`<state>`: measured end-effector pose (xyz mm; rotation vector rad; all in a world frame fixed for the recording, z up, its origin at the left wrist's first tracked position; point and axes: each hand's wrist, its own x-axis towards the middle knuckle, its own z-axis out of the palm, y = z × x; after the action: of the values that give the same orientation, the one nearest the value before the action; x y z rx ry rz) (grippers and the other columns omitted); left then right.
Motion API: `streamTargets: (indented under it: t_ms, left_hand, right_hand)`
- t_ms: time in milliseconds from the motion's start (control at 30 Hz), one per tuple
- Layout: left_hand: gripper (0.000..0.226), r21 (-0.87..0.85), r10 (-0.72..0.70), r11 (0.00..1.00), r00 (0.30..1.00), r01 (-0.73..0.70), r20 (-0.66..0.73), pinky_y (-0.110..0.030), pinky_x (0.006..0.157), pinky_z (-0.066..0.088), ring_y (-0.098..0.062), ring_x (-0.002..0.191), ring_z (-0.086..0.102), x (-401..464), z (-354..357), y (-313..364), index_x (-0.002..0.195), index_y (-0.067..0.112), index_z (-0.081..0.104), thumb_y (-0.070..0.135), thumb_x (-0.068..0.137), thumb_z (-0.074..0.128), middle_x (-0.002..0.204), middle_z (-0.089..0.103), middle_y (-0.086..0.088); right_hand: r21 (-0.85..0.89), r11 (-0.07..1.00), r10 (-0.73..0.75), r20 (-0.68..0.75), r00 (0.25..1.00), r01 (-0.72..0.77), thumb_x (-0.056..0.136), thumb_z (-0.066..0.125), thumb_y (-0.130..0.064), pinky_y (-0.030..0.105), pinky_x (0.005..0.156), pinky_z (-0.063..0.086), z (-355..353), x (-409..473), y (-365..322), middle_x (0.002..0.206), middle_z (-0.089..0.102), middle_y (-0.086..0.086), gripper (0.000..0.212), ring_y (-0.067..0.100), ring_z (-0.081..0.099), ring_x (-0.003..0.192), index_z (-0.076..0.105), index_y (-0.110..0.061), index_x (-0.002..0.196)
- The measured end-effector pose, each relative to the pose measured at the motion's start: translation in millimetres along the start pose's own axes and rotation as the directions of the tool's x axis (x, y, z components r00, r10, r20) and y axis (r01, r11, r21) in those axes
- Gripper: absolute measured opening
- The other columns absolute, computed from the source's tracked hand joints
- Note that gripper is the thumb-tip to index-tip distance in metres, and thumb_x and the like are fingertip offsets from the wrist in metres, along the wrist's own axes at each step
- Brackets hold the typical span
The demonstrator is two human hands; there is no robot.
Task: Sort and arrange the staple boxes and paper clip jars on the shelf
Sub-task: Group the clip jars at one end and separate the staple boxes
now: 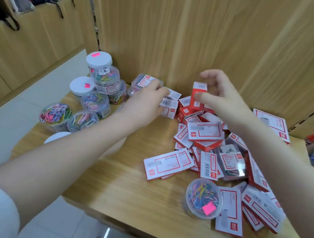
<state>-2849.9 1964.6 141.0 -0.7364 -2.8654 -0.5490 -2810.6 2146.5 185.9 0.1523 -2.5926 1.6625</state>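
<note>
At the back wall, my left hand (pixel 147 97) pinches small white staple boxes (pixel 169 105), while my right hand (pixel 219 96) grips an upright red staple box (pixel 198 96). Beyond, paper clip jars (pixel 94 93) cluster left; loose boxes (pixel 217 158) sprawl right across the wooden shelf (pixel 123 175).

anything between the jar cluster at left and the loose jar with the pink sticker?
Head view: the left forearm crosses it; otherwise bare wooden shelf top up to the loose clear plastic jar.
</note>
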Motion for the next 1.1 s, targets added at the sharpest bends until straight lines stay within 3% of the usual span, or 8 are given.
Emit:
streamTargets:
  t_ms: [133, 333, 433, 533, 633, 733, 900, 1100]
  left_hand:
    - [0.029, -0.135, 0.083, 0.986, 0.988, -0.1, -0.127, -0.037, 0.085, 0.044, -0.03, 0.106, 0.053, -4, -18, -12, 0.114, 0.005, 0.058, 0.002, 0.086, 0.049, 0.113, 0.058, -0.013]
    - [0.025, -0.187, 0.201, 0.96, 0.978, -0.209, -0.061, -0.028, 0.069, 0.043, -0.022, 0.079, 0.058, -32, -33, -27, 0.099, 0.01, 0.066, 0.012, 0.083, 0.046, 0.091, 0.065, -0.007]
    - [0.03, -0.187, 0.242, 0.955, 0.97, -0.232, 0.033, -0.039, 0.073, 0.051, -0.022, 0.084, 0.061, -38, -28, -30, 0.101, 0.014, 0.065, 0.027, 0.08, 0.048, 0.092, 0.062, -0.001]
    - [0.045, -0.158, 0.278, 0.954, 0.948, -0.254, 0.157, -0.043, 0.087, 0.048, -0.024, 0.105, 0.056, -37, -22, -29, 0.117, 0.014, 0.059, 0.035, 0.078, 0.066, 0.113, 0.057, -0.005]
    - [0.057, -0.067, 0.313, 0.95, 0.929, -0.305, 0.196, -0.044, 0.091, 0.045, -0.023, 0.115, 0.05, -34, -17, -27, 0.124, 0.018, 0.053, 0.043, 0.075, 0.07, 0.124, 0.05, -0.001]
    - [0.054, -0.021, 0.311, 0.949, 0.922, -0.315, 0.231, -0.041, 0.093, 0.043, -0.019, 0.118, 0.046, -33, -17, -25, 0.128, 0.021, 0.049, 0.037, 0.08, 0.067, 0.13, 0.045, 0.004]
    - [0.044, -0.035, 0.363, 0.931, 0.904, -0.364, 0.226, -0.04, 0.091, 0.045, -0.021, 0.117, 0.051, -34, -20, -27, 0.126, 0.02, 0.053, 0.025, 0.083, 0.063, 0.134, 0.046, 0.005]
    - [0.037, -0.071, 0.385, 0.923, 0.893, -0.379, 0.233, -0.041, 0.088, 0.046, -0.019, 0.119, 0.05, -35, -22, -34, 0.124, 0.022, 0.054, 0.016, 0.088, 0.056, 0.137, 0.045, 0.008]
  right_hand:
    - [-0.428, 0.881, -0.151, 0.15, 0.977, 0.202, 0.073, 0.073, -0.026, 0.021, 0.081, 0.037, 28, -5, -2, 0.095, 0.058, -0.001, 0.038, 0.012, 0.051, 0.088, 0.055, -0.02, 0.107]
    - [-0.53, 0.798, -0.112, 0.337, 0.935, 0.286, 0.068, 0.079, -0.028, 0.02, 0.063, 0.037, 64, -5, 3, 0.074, 0.053, -0.006, 0.036, 0.011, 0.051, 0.069, 0.051, -0.016, 0.087]
    - [-0.535, 0.815, -0.139, 0.191, 0.972, 0.222, 0.072, 0.074, -0.037, 0.022, 0.066, 0.041, 49, 2, 0, 0.079, 0.059, -0.001, 0.033, 0.013, 0.055, 0.072, 0.06, -0.01, 0.083]
    - [-0.678, 0.729, -0.145, -0.014, 0.989, 0.097, 0.078, 0.068, -0.036, 0.026, 0.073, 0.037, 25, 16, 8, 0.087, 0.054, 0.0, 0.03, 0.019, 0.054, 0.085, 0.061, -0.011, 0.094]
    - [-0.776, 0.626, 0.109, -0.002, 0.994, -0.07, 0.078, 0.063, -0.045, 0.038, 0.092, 0.042, 20, 23, 20, 0.111, 0.055, 0.011, 0.056, 0.029, 0.052, 0.108, 0.049, -0.014, 0.122]
    - [-0.813, 0.574, 0.17, 0.003, 0.985, -0.097, 0.078, 0.061, -0.053, 0.044, 0.094, 0.043, 27, 27, 18, 0.119, 0.052, 0.013, 0.069, 0.033, 0.049, 0.114, 0.038, -0.022, 0.135]
    - [-0.89, 0.445, 0.241, 0.017, 0.97, -0.095, 0.077, 0.062, -0.041, 0.039, 0.087, 0.042, 38, 29, 5, 0.112, 0.05, 0.01, 0.054, 0.033, 0.044, 0.113, 0.045, -0.025, 0.125]
    - [-0.881, 0.41, 0.208, -0.162, 0.965, -0.236, 0.075, 0.066, -0.053, 0.041, 0.084, 0.041, 55, 27, 8, 0.112, 0.051, 0.013, 0.061, 0.036, 0.045, 0.108, 0.046, -0.016, 0.118]
